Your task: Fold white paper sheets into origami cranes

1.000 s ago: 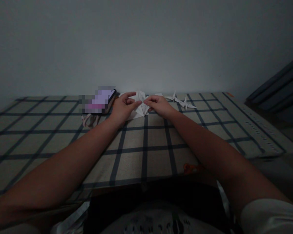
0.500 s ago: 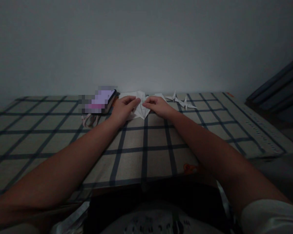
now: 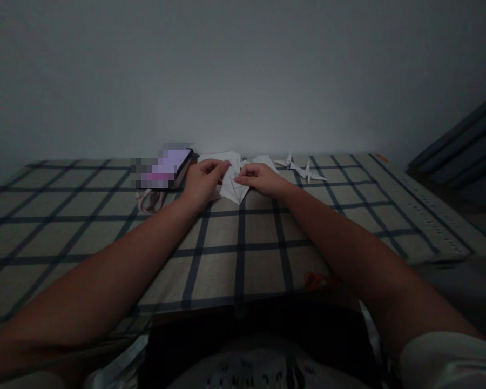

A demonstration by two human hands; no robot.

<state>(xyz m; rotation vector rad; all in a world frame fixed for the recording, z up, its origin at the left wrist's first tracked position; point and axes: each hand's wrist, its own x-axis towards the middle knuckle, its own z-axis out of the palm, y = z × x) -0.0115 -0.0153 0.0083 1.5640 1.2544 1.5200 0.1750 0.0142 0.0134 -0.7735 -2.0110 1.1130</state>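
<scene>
Between my hands is a folded piece of white paper (image 3: 235, 190), creased, with a point turned toward me. My left hand (image 3: 206, 179) pinches its left side between thumb and fingers. On its right side, the fingers of my right hand (image 3: 261, 179) are closed at the paper's edge. More white paper (image 3: 218, 156) lies flat behind and to the left of the folded piece, partly covered by my left hand. Another pale sheet (image 3: 267, 160) shows just beyond my right hand.
Two white paper cranes (image 3: 308, 172) stand right of my right hand. On the left a phone (image 3: 172, 167) with a lit, blurred screen leans on a dark object, a light strap (image 3: 150, 200) beside it. A checked cloth (image 3: 218, 265) covers the table, which meets a grey wall (image 3: 243, 75).
The folded paper has come slightly nearer to me, its point lower in view. My right hand has shifted a little down along it; my left has moved slightly left.
</scene>
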